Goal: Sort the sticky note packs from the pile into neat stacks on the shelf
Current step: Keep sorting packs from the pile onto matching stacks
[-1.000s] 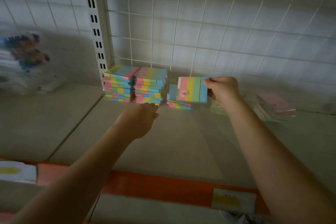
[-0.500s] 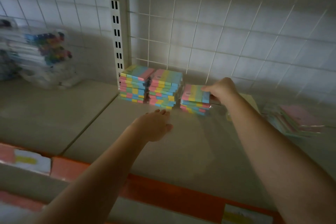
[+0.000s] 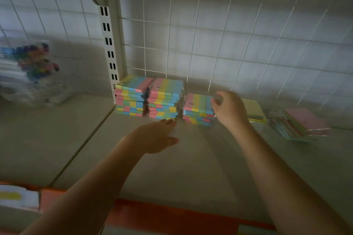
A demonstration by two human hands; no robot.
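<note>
Three stacks of pastel striped sticky note packs stand at the back of the shelf: a tall left stack, a tall middle stack and a shorter right stack. My right hand is at the right edge of the short stack's top pack, which lies flat; its fingertips pinch that edge. My left hand lies palm down and open, its fingertips at the foot of the middle stack.
A yellow pack and a loose pile of pink and green packs lie to the right. Clear bags of coloured markers sit on the left shelf section, past a slotted upright. An orange price strip runs along the front edge.
My right hand brought a striped pack down from upright in the air and laid it flat on the short right stack. My left hand stayed low before the middle stack.
</note>
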